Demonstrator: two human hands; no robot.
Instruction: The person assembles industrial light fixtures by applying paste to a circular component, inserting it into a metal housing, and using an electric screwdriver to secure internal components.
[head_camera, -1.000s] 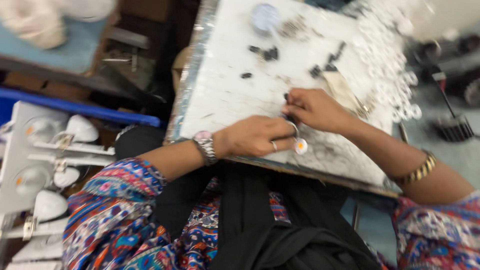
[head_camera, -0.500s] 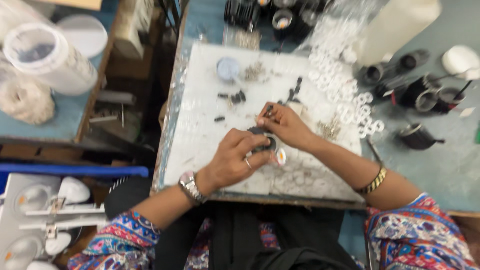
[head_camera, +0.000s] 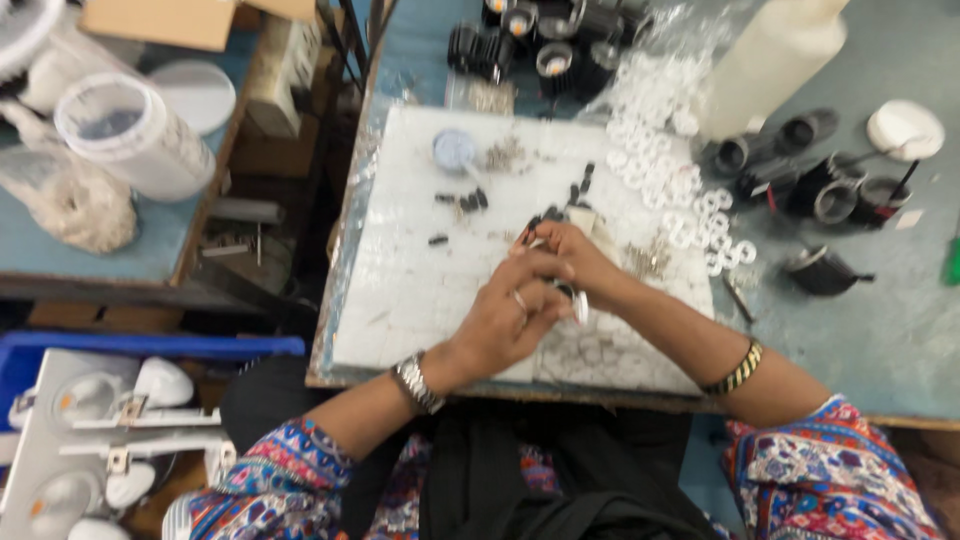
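Note:
My left hand (head_camera: 505, 320) and my right hand (head_camera: 570, 262) meet over a white work board (head_camera: 400, 290) and together hold a small round part with a white face (head_camera: 578, 303). The left hand, with a ring and a metal wristwatch (head_camera: 416, 382), cups the part from below. The right hand, with a gold bangle (head_camera: 738, 368) on its wrist, pinches a thin metal piece (head_camera: 536, 241) at the top. The fingers hide most of the part. Small black pieces (head_camera: 465, 203) lie on the board just beyond the hands.
White plastic rings (head_camera: 672, 180) spill from a clear bag at the board's far right. Black round housings (head_camera: 820, 190) and a white bottle (head_camera: 765, 60) stand on the blue-green table. A clear lidded tub (head_camera: 130, 140) sits far left. White lamp parts (head_camera: 90, 420) fill a tray at lower left.
The view has swung up and right, so the hands now sit lower in the picture. Both hands stay together on the small part, with the fingers slightly turned.

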